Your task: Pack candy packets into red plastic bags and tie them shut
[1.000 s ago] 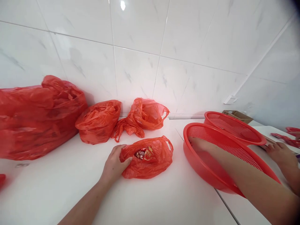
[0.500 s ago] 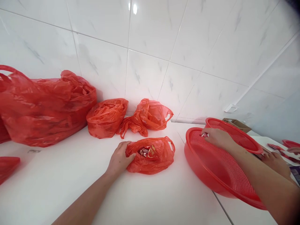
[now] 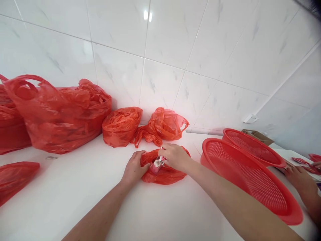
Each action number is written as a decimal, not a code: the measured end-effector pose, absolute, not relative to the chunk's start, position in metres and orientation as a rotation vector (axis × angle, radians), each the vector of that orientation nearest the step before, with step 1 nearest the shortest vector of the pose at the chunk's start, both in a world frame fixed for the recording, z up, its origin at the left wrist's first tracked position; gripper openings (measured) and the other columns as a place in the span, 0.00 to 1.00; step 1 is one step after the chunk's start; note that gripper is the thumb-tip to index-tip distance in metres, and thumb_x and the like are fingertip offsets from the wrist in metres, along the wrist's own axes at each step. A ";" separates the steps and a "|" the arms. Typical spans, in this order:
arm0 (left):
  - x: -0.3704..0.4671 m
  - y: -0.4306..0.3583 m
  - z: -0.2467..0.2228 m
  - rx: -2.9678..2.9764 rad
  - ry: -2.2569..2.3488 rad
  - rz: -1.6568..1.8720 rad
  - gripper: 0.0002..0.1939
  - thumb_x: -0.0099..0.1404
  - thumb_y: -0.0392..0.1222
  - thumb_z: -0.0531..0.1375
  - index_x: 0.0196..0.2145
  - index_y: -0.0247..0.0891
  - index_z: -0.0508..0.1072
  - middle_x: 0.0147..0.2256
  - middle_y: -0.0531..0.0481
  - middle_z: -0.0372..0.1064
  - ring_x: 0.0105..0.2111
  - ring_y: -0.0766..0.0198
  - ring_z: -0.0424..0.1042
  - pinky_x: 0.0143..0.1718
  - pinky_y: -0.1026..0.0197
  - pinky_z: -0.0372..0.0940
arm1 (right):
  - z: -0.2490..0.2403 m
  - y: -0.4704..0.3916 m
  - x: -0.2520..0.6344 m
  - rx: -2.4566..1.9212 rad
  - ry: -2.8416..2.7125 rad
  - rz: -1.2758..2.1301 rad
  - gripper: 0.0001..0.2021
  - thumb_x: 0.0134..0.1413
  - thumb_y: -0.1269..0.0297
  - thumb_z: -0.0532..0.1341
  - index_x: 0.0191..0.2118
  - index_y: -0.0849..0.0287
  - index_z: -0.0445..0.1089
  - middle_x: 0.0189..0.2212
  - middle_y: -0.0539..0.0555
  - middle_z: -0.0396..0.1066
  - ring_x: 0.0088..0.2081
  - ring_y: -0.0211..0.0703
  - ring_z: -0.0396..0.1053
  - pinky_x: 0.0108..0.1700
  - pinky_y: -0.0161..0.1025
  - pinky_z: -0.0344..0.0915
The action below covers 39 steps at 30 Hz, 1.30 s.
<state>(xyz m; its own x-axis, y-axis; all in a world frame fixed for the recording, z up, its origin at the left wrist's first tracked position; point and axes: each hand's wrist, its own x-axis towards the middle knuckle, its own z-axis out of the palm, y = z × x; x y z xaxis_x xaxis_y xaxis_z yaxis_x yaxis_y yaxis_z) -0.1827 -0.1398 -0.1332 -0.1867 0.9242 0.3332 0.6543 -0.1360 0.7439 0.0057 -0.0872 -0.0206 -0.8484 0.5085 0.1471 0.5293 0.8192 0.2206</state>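
An open red plastic bag lies on the white table in front of me. My left hand grips its left edge, thumb inside the rim and fingers outside. Over the bag's mouth, my right hand pinches a small red-and-white wrapped candy. Just below these fingertips is a blurred pink-and-white wrapper; whether it is also held, I cannot tell. My right hand covers much of the bag's opening.
A red perforated basket stands at right, another basket behind it. Along the tiled wall sit a large stuffed red bag and smaller red bags. Another person's hand is at far right, near a cardboard box.
My right hand has moved left from the perforated basket to above the bag, carrying the small candy. My left hand stays on the bag's edge. The view has shifted slightly left.
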 end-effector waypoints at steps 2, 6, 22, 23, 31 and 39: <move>-0.183 -0.140 -0.134 1.767 1.820 1.239 0.26 0.57 0.45 0.58 0.53 0.41 0.62 0.53 0.46 0.60 0.53 0.55 0.63 0.53 0.53 0.60 | -0.034 -0.084 -0.001 -0.824 -2.896 -0.280 0.11 0.51 0.70 0.59 0.42 0.55 0.69 0.35 0.52 0.65 0.34 0.40 0.62 0.37 0.37 0.56; -0.182 -0.139 -0.133 1.760 1.827 1.222 0.26 0.57 0.44 0.58 0.53 0.41 0.62 0.53 0.47 0.61 0.52 0.56 0.63 0.52 0.54 0.60 | -0.047 -0.081 0.001 -0.913 -2.779 -0.046 0.23 0.49 0.62 0.64 0.52 0.49 0.63 0.44 0.53 0.64 0.42 0.43 0.64 0.44 0.40 0.59; -0.186 -0.143 -0.127 1.504 1.761 1.353 0.25 0.53 0.29 0.51 0.49 0.43 0.63 0.50 0.49 0.63 0.46 0.60 0.67 0.49 0.55 0.61 | -0.104 -0.078 0.081 -1.541 -1.696 0.201 0.33 0.48 0.54 0.58 0.59 0.62 0.53 0.54 0.65 0.57 0.55 0.55 0.58 0.53 0.48 0.59; -0.188 -0.143 -0.127 1.447 1.748 1.369 0.25 0.53 0.29 0.51 0.49 0.44 0.62 0.50 0.49 0.64 0.46 0.60 0.67 0.48 0.56 0.62 | -0.109 -0.081 0.083 -1.573 -1.657 0.275 0.34 0.46 0.52 0.59 0.58 0.62 0.54 0.53 0.64 0.59 0.54 0.55 0.60 0.51 0.47 0.60; -0.205 -0.149 -0.113 1.507 1.701 1.511 0.22 0.59 0.35 0.52 0.52 0.43 0.61 0.51 0.45 0.63 0.51 0.58 0.65 0.50 0.53 0.62 | -0.104 -0.098 0.093 -1.616 -1.591 0.675 0.14 0.48 0.52 0.55 0.24 0.57 0.58 0.19 0.46 0.60 0.23 0.38 0.58 0.26 0.34 0.53; -0.212 -0.174 -0.096 2.266 2.075 0.506 0.18 0.56 0.31 0.56 0.43 0.45 0.71 0.60 0.42 0.53 0.62 0.40 0.43 0.54 0.31 0.44 | -0.084 -0.105 0.091 -1.459 -1.541 0.751 0.15 0.49 0.51 0.56 0.23 0.57 0.58 0.18 0.45 0.61 0.22 0.36 0.61 0.25 0.33 0.55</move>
<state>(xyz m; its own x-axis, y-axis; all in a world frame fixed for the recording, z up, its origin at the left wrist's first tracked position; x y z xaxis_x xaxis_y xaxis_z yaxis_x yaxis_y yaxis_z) -0.2119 -0.1738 -0.0962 0.0593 0.9742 0.2179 0.9651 -0.1118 0.2368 0.0908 -0.1048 -0.0841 0.0552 0.9821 0.1802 0.4634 0.1347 -0.8759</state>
